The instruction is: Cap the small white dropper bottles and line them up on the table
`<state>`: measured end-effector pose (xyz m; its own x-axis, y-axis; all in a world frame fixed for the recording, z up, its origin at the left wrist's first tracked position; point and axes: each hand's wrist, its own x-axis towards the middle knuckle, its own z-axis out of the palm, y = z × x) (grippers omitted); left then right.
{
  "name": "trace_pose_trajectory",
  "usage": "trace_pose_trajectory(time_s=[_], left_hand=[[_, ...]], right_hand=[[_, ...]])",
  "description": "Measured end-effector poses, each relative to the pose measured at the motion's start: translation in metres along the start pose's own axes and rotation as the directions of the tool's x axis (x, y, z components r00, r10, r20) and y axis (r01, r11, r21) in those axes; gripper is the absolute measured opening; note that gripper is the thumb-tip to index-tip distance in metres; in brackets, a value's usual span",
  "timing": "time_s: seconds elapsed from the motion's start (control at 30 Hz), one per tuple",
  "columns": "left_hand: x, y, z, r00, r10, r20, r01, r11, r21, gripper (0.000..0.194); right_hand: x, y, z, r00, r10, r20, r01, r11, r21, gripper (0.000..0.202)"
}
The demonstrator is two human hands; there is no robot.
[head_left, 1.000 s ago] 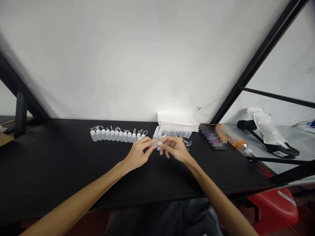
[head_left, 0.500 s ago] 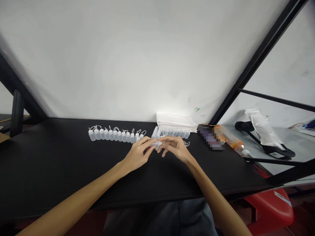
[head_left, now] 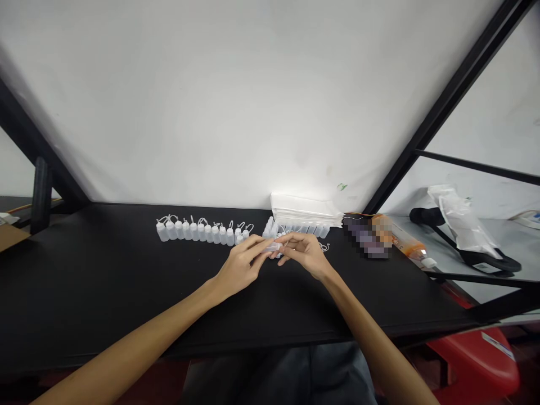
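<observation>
My left hand [head_left: 241, 265] grips a small translucent plastic bottle [head_left: 272, 247], tilted on its side above the table. The fingers of my right hand [head_left: 304, 253] pinch the bottle's neck end; whether a cap or tube sits in them is too small to make out. Beyond my left hand runs a row of small white bottles [head_left: 201, 232], upright, most with thin white looped tubes on top. More small bottles [head_left: 323, 231] stand or lie behind my right hand, partly hidden by it. Some loose white tubes [head_left: 324, 247] lie to its right.
A stack of white sheets or bags [head_left: 306, 209] rests against the wall. To the right lie a blurred dark packet [head_left: 366, 237] and an orange-labelled drink bottle [head_left: 409, 246]. Black frame bars border the black table [head_left: 126, 298]. A red stool [head_left: 481, 363] stands at lower right.
The whole view has shifted a little, so things appear slightly further right. Both hands stay together at the small bottle, with only slight finger movement.
</observation>
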<state>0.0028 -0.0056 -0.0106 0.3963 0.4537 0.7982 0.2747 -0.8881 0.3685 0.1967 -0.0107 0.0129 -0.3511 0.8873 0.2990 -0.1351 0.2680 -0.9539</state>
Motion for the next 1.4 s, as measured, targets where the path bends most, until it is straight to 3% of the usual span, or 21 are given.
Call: trace_pose_trajectory(time_s=[0.4,0.6,0.73,0.83,0.93,1.0,1.2,1.4], left_hand=[[0.002,-0.001,0.002,0.999,0.0,-0.052,-0.003,0.998,-0.059,0.026],[-0.003,0.002,0.002,1.0,0.015,0.005,-0.014,0.999,-0.034,0.028],[0.002,0.008,-0.002,0.984,-0.169,0.057,0.17,0.985,-0.02,0.026],[0.007,0.011,-0.006,0.927,-0.349,0.133,0.357,0.934,-0.035,0.033],[0.01,0.01,-0.01,0.883,-0.41,0.23,0.444,0.887,-0.124,0.034],[0.011,0.009,-0.012,0.875,-0.414,0.251,0.464,0.865,-0.19,0.032],[0.008,0.004,-0.013,0.904,-0.375,0.207,0.415,0.885,-0.212,0.029],[0.007,-0.001,-0.011,0.97,-0.204,0.133,0.218,0.972,-0.094,0.026]], right_hand=[[-0.001,0.005,0.0,1.0,-0.012,-0.002,0.012,1.0,0.011,0.023],[-0.003,0.005,-0.002,1.0,-0.012,0.007,0.012,1.0,-0.003,0.021],[-0.003,0.003,-0.002,0.998,-0.046,-0.032,0.044,0.998,-0.054,0.021],[-0.003,0.003,-0.002,0.995,-0.082,-0.061,0.077,0.994,-0.081,0.021],[-0.003,0.004,-0.002,0.995,-0.077,-0.064,0.071,0.993,-0.093,0.025],[-0.004,0.004,-0.001,0.997,-0.065,-0.045,0.059,0.992,-0.113,0.026],[-0.004,0.005,0.001,0.999,-0.048,-0.002,0.047,0.991,-0.128,0.032],[-0.003,0.006,0.003,1.0,-0.017,-0.01,0.016,0.997,-0.073,0.029]])
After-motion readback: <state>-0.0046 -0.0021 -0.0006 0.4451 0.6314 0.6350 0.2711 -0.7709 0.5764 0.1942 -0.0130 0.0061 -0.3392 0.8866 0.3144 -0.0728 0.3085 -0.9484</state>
